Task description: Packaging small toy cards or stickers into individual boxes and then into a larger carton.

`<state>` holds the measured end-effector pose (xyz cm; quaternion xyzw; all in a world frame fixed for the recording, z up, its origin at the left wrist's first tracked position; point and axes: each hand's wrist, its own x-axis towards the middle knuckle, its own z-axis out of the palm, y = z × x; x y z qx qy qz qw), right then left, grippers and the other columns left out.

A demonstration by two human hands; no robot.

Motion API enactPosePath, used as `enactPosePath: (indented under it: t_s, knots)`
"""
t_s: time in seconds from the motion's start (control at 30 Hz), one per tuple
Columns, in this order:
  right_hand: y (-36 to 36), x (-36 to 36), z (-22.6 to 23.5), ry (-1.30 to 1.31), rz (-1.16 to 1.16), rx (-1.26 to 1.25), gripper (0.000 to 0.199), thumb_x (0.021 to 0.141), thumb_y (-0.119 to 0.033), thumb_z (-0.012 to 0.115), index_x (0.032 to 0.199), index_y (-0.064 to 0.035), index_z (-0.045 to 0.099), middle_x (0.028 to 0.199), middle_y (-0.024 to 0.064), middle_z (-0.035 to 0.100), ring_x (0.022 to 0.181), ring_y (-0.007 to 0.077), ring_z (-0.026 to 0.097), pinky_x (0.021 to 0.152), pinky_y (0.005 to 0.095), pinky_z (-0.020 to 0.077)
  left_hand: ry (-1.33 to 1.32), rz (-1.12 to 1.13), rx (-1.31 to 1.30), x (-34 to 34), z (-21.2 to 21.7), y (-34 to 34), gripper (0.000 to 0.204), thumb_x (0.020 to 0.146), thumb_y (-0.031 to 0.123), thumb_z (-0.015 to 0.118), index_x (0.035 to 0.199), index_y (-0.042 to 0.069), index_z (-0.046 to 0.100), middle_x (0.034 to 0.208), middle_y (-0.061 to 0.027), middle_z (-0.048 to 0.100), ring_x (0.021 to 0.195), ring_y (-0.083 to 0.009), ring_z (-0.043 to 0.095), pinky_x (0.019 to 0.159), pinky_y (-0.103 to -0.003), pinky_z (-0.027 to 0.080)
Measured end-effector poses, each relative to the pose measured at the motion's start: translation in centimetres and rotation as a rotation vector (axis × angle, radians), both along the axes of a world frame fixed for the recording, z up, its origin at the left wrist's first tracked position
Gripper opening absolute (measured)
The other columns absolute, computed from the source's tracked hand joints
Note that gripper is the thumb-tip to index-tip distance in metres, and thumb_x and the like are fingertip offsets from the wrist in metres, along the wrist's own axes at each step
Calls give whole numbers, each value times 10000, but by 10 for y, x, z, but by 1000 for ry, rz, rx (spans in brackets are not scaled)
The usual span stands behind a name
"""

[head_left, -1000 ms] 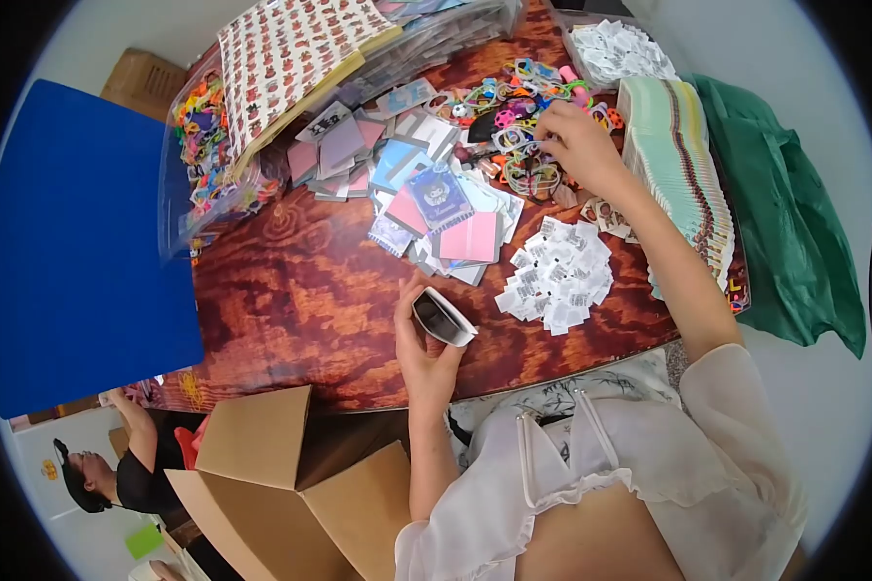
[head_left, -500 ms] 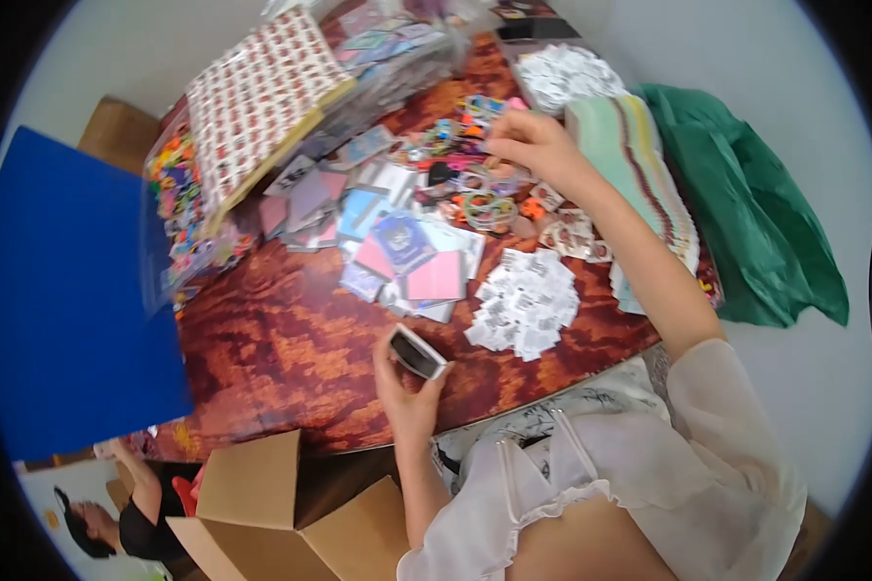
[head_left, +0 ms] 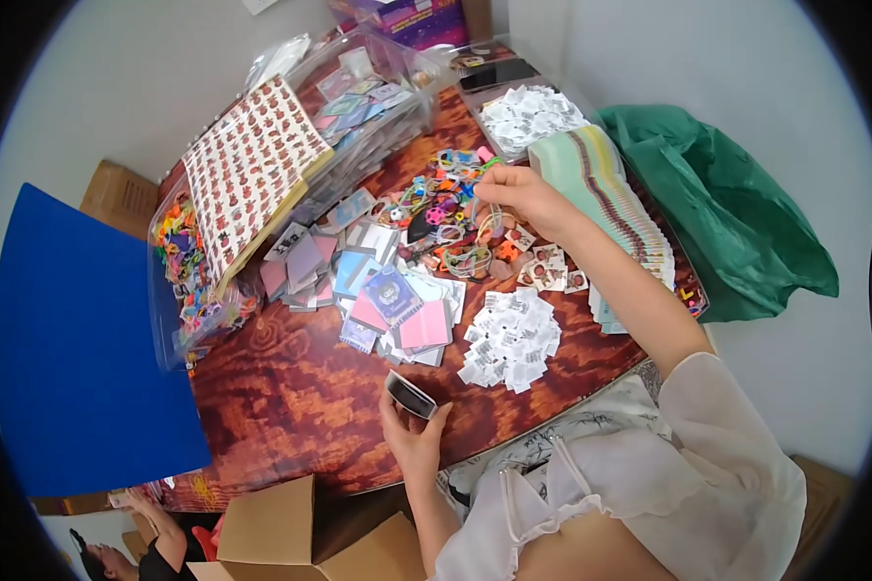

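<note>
Looking down at a reddish wooden table [head_left: 291,407] buried in craft bits. Leaning at 9 o'clock: a big blue board [head_left: 77,339], probably propped out of the way. Slumping at 3 o'clock: a green bag [head_left: 736,213]. Lying at 11 o'clock over clear bins: a patterned sheet [head_left: 252,165]. Fanning out at 2 o'clock, easy to peel one at a time: a stack of striped cards [head_left: 610,194]. Sitting dead centre: pink and blue packets [head_left: 397,300], white paper tags [head_left: 512,339] just beside them at 5 o'clock.

Reaching toward 1 o'clock: right hand [head_left: 518,194], grip pinched together on a thin loop from the pile of colourful charms [head_left: 446,218], lifting just above it.

Resting at 6 o'clock near the table edge: left hand [head_left: 412,436], grip clamped on a small dark case [head_left: 412,395], tilted up, seemingly ready for filling.
</note>
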<state>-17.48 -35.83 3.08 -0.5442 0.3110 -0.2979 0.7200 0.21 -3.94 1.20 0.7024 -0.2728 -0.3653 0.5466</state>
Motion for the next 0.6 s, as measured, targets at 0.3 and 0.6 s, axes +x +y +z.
enactPosePath:
  t_s: [0.3, 0.6]
  knots:
    - [-4, -14, -17, 302, -37, -484, 220, 933, -229, 658, 819, -42, 633, 815, -3, 622, 779, 81, 581, 687, 253, 447, -168, -99, -206, 1, 7, -6, 809, 675, -93, 805, 1363, 73, 411, 1504, -116, 372, 1416, -249, 325, 1069, -351, 397]
    - [7, -14, -7, 230, 10, -164, 159, 928, -206, 663, 859, -65, 641, 792, -7, 630, 715, 53, 547, 699, 224, 437, -193, -89, -208, -2, 12, -1, 814, 656, -38, 830, 1355, 58, 423, 1499, -170, 389, 1424, -297, 331, 1134, -415, 318]
